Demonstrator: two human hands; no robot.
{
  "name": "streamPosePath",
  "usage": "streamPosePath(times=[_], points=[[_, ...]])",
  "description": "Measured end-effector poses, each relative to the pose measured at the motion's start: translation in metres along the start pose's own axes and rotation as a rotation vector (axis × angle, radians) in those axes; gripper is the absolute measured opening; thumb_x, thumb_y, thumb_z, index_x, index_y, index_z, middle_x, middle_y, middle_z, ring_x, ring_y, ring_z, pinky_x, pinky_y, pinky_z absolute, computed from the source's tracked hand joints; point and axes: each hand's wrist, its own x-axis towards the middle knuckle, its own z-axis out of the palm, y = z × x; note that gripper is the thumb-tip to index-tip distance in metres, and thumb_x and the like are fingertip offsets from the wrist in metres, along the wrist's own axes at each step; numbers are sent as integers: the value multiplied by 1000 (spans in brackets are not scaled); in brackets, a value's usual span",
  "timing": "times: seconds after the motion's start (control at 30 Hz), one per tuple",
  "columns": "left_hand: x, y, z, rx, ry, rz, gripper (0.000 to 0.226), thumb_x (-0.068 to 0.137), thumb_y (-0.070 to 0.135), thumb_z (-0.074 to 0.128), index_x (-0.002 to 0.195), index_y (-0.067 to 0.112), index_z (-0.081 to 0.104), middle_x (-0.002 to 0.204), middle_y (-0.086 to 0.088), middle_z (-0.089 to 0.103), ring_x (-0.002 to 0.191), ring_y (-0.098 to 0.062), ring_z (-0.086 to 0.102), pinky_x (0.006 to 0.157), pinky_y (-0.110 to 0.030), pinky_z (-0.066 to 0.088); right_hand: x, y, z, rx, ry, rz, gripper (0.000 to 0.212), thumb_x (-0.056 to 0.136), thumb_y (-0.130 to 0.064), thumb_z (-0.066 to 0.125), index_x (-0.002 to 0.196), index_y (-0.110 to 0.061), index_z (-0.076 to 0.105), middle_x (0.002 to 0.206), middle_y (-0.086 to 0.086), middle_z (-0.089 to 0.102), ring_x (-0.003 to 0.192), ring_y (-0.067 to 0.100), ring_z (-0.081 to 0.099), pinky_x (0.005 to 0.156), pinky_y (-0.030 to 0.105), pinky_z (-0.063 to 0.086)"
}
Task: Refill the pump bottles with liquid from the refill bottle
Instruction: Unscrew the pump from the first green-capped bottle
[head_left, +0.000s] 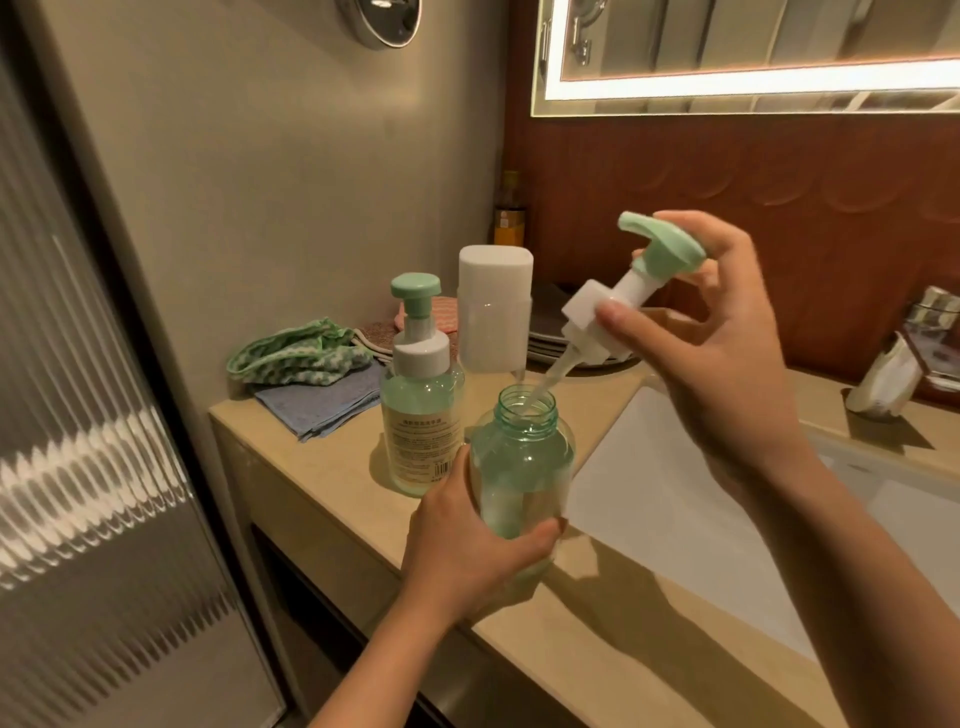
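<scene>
Pump head (623, 296) being held over the open bottle (519, 467) at the counter's (311, 467) front edge.
The clear, green-tinted bottle is being gripped by the left hand (467, 561); the pump's white collar is being pinched by the right hand (717, 364), its thin tube best kept straight through the threaded neck.

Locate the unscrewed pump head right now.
Head view, right of centre: the right hand holds the pump head tilted above the open bottle, its tube reaching into the bottle's neck.
</scene>
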Motion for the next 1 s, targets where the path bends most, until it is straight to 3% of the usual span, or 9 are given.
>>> streamPosePath(times=[0.07, 0.2, 0.27, 0.37, 0.47, 0.77, 0.9, 1.0], points=[[0, 0, 0, 6, -4, 5, 93, 47, 69, 70, 127, 28, 47, 113, 10, 60, 106, -10, 56, 90, -38, 50, 3, 3, -6, 30, 60, 23, 51, 78, -14, 74, 120, -20, 45, 111, -8, 50, 96, -3, 58, 75, 24, 55], [0, -1, 0, 4, -1, 6, 94, 46, 70, 70, 127, 29, 46, 114, 11, 59, 108, -9, 55, 92, -39, 49, 6, 12, -17, 53, 160, 120, 46, 72, -31, 73, 110, -37, 47, 117, -2, 50, 115, 19, 51, 87, 44, 54], [0, 0, 0, 5, -6, 4, 95, 46, 70, 69, 128, 29, 45, 115, 11, 59, 108, -9, 54, 93, -39, 48, 8, 16, -20, 94, 213, 175, 44, 72, -33, 71, 108, -40, 47, 123, 3, 48, 118, 23, 48, 82, 39, 56], [0, 0, 0, -4, -2, 8, 92, 46, 68, 70, 127, 30, 46, 113, 14, 58, 106, -4, 54, 93, -35, 49, 11, 22, -26, 161, 288, 276, 44, 81, -25, 68, 117, -32, 45, 126, 7, 46, 116, 25, 50, 72, 30, 57], [0, 1, -1, -7, -1, 10, 93, 46, 68, 70, 128, 30, 46, 113, 14, 58, 106, -5, 54, 93, -35, 49, 12, 27, -27, 243, 343, 390, 44, 84, -21, 65, 121, -25, 42, 123, 8, 49, 110, 25, 56, 70, 32, 58], [0, 0, -1, 25, -6, 0, 99, 45, 73, 68, 130, 28, 44, 117, 10, 57, 109, -10, 53, 94, -39, 48, 13, 38, -28, 580, 467, 645, 55, 84, -22, 67, 131, -26, 39, 116, 7, 46, 99, 31, 60, 67, 33, 58], [0, 0, 0, 27, -13, -5, 101, 45, 74, 67, 131, 28, 43, 118, 10, 57, 110, -10, 53, 94, -39, 48, 15, 39, -31, 763, 502, 706, 30, 83, -22, 68, 109, -16, 55, 122, 14, 48, 105, 29, 59, 77, 34, 58], [0, 1, 0, 29, -20, -10, 101, 44, 75, 66, 131, 29, 42, 117, 10, 57, 109, -10, 53, 94, -40, 48, 16, 39, -31, 877, 538, 719, 26, 81, -21, 69, 102, -11, 57, 119, 17, 51, 104, 28, 62, 83, 36, 57]])
